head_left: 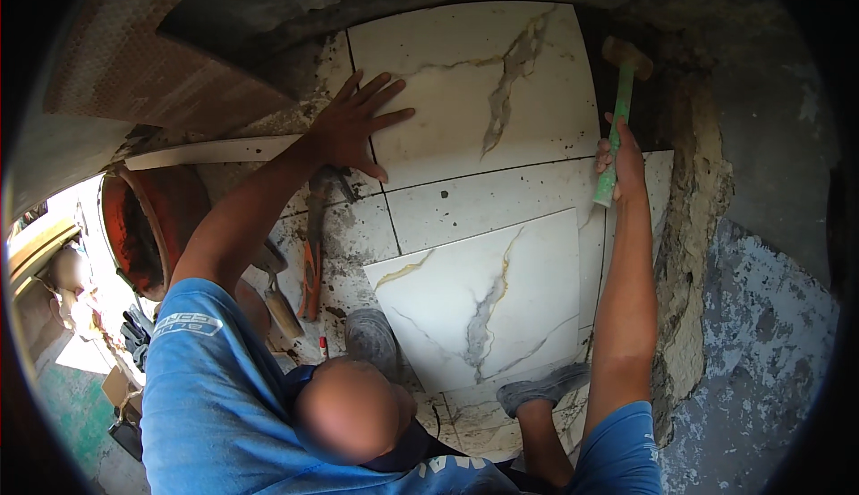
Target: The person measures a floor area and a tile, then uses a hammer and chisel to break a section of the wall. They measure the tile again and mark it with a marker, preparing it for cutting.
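My left hand lies with fingers spread across the left edge of a large white marble-look tile with grey and gold veins. My right hand is closed round the green handle of a mallet. Its blocky, brownish head is at the far end, beside the tile's right edge over a dark gap along the wall. Nearer to me, a second veined tile rests at an angle on the tiled floor. Below my left wrist lies a hammer with an orange and dark handle.
Left of the hammer are a wooden-handled trowel and an orange bucket on its side. A small red marker lies near my shoe. A brown textured panel leans at upper left. Rough broken wall borders the right.
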{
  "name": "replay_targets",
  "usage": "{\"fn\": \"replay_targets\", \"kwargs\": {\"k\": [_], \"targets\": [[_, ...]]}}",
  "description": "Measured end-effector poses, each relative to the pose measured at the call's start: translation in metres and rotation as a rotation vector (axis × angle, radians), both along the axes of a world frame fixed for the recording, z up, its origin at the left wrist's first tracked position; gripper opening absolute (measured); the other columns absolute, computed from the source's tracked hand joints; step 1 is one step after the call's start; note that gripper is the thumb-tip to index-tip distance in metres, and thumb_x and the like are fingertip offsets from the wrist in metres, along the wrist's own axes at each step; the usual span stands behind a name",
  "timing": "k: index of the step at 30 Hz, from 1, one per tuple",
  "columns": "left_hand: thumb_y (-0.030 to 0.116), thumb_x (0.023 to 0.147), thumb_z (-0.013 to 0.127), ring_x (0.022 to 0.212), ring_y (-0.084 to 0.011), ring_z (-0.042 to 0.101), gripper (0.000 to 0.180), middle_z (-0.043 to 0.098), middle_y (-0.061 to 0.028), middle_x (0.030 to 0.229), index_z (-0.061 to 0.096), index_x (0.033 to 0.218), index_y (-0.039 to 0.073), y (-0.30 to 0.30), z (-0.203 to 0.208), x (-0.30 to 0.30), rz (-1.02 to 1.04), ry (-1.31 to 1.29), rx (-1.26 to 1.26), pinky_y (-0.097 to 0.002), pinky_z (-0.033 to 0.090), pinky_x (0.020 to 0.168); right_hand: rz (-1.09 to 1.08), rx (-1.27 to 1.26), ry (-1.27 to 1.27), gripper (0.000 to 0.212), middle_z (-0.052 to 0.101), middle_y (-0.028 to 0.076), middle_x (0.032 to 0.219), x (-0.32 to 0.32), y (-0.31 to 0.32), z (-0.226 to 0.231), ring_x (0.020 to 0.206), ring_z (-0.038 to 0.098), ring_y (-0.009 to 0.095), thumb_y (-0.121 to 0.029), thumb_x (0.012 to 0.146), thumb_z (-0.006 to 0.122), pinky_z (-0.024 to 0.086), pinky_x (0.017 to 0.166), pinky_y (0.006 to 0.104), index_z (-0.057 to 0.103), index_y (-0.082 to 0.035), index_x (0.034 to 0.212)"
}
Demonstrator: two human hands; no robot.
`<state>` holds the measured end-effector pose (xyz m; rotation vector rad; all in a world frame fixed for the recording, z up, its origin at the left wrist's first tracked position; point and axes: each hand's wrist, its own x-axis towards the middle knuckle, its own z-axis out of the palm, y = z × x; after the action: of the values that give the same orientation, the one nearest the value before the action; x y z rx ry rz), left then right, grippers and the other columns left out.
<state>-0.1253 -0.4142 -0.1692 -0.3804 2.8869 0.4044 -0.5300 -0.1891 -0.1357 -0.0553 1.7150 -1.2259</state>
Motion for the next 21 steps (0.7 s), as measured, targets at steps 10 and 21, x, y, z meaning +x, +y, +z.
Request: {"fn": "replay_targets", "kwargs": {"k": [10,21], "targets": [[0.079,0.047,0.075,0.154,-0.0316,0.014,0.122,0.019,-0.0107,0.165,0.041,0.153,0.027,0.0,-0.006,-0.002,-0.02,0.065,-0.02,-0.0584,0.008,0.124,-0.106,-0.078,-0.031,0.052,0.047,-0.001,0.066,-0.016,0.02,0.01,0.05,0.043,0.008,-0.043,0.103,0.054,0.041,0.047,0.0266,0.045,-0.009,0.142],[0.076,0.041,0.078,0.152,-0.0385,0.018,0.125,0.022,-0.0148,0.164,0.046,0.15,0.023,0.003,-0.011,-0.006,-0.029,0.145,-0.03,-0.0634,0.011,0.121,-0.176,0.003,0.039,0.047,0.05,0.001,0.066,0.011,0.104,0.04,0.048,0.045,0.009,-0.044,0.103,0.053,0.042,0.044,0.0256,0.05,-0.013,0.139]]}}
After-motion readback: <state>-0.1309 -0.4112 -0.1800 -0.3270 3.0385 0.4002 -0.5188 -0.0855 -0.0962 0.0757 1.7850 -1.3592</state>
